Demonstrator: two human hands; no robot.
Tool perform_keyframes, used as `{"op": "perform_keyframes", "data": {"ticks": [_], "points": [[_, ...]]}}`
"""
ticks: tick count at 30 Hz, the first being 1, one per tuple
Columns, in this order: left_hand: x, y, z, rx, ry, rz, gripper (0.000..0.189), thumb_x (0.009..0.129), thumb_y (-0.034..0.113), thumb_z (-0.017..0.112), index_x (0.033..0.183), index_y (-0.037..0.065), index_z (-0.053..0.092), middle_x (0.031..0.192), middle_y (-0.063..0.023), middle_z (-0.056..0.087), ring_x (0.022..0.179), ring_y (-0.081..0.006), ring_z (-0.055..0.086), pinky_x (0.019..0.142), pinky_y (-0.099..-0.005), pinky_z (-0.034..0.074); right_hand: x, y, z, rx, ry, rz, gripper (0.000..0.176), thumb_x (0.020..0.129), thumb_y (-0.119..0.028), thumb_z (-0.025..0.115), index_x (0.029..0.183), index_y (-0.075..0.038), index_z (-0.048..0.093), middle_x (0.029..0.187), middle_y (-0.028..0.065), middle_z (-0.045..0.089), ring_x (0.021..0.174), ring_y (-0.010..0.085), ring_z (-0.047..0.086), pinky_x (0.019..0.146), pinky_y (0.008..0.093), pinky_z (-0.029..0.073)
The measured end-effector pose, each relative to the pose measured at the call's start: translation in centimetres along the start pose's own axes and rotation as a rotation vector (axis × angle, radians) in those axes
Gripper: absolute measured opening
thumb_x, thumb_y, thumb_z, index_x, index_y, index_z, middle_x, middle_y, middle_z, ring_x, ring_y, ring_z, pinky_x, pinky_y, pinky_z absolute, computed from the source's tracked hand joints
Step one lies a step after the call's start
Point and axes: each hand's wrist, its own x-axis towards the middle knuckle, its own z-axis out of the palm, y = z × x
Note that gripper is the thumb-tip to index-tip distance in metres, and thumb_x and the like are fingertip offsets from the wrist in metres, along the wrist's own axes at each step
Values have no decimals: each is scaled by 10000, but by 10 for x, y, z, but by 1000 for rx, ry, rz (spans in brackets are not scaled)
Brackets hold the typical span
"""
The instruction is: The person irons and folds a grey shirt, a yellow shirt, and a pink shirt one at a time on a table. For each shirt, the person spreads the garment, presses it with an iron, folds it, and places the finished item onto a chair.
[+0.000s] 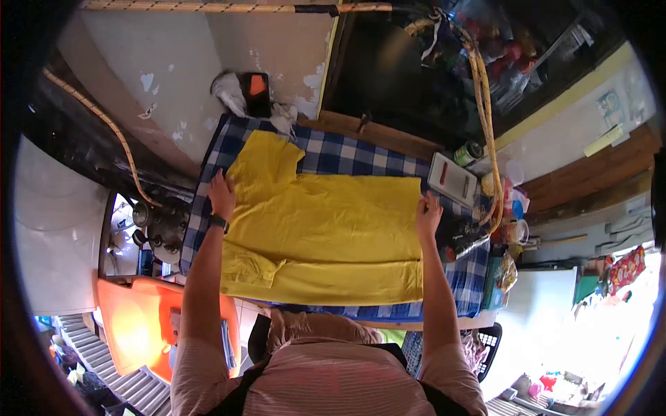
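Head view: a yellow fabric shirt lies on blue-and-white checked cloth, long axis spanning left hand at the sleeve end, right hand at the hem — whether either pinches, I cannot tell.

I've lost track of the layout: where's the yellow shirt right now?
In the head view, the yellow shirt lies mid-picture on the blue checked cloth, between the left hand and the right hand.
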Motion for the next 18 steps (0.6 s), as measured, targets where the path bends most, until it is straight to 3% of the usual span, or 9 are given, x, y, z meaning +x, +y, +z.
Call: {"op": "perform_keyframes", "data": {"ticks": [3, 6, 8, 9, 11, 14, 15, 16, 18], "points": [[30, 23, 10, 217, 13, -63, 351, 940, 350, 535, 1085, 30, 534, 1043, -194, 561, 910, -403, 542, 729, -517, 467, 51, 19, 37, -203, -62, 206, 353, 945, -286, 534, 1206, -48, 546, 1062, 176, 592, 1039, 351, 515, 919, 511, 384], [41, 30, 14, 12, -50, -141, 271, 942, 289, 538, 1032, 33, 528, 953, -189, 560, 903, -395, 551, 705, -524, 468, 65, 25, 66, -391, -206, 316, 377, 949, -340, 534, 1193, -53, 552, 1058, 171, 570, 1011, 367, 496, 862, 537, 392], [49, 30, 5, 40, 82, -73, 242, 948, 274, 525, 1019, 43, 526, 930, -178, 558, 895, -377, 558, 694, -516, 467, 68, 13, 78, -427, 337, 290, 343, 901, -415, 572, 950, -75, 583, 960, 142, 577, 922, 385, 535, 770, 535, 410], [55, 31, 0, 66, 218, 9, 214, 954, 260, 513, 1007, 52, 523, 907, -167, 556, 886, -360, 565, 684, -508, 467, 74, 12, 80, -431, 332, 294, 343, 901, -415, 572, 950, -75, 583, 960, 142, 577, 922, 385, 535, 770, 535, 410], [57, 18, 4, 180, 224, 45, 196, 960, 253, 503, 1003, 62, 521, 915, -158, 563, 875, -350, 570, 689, -494, 467, 66, 20, 83, -548, 389, 291, 352, 905, -440, 555, 925, -89, 566, 958, 151, 536, 863, 395, 520, 695, 532, 410], [55, 12, 10, 396, 80, 21, 190, 961, 269, 497, 996, 83, 514, 923, -132, 581, 841, -322, 587, 701, -447, 469, 71, 25, 89, -690, 386, 275, 384, 907, -470, 536, 951, -89, 562, 960, 159, 525, 847, 395, 518, 665, 522, 411], [61, 10, 13, 386, 36, 12, 198, 964, 269, 493, 1027, 83, 518, 953, -132, 576, 873, -323, 578, 735, -451, 462, 73, 15, 78, -559, 111, 482, 420, 900, -401, 596, 1099, -40, 512, 1150, 196, 490, 1006, 402, 472, 793, 537, 385], [65, 10, 14, 379, -5, 4, 210, 966, 269, 489, 1057, 83, 522, 983, -132, 572, 905, -325, 569, 769, -455, 454, 66, 7, 66, -568, 110, 496, 420, 900, -401, 596, 1099, -40, 512, 1150, 196, 490, 1006, 402, 472, 793, 537, 385], [68, 36, -6, 383, 78, 56, 223, 965, 256, 487, 1103, 84, 519, 1052, -141, 558, 991, -337, 544, 830, -474, 432, 59, -2, 44, -411, 328, 86, 442, 866, -364, 656, 1121, -34, 510, 1181, 191, 490, 1033, 398, 470, 875, 537, 349]]}}
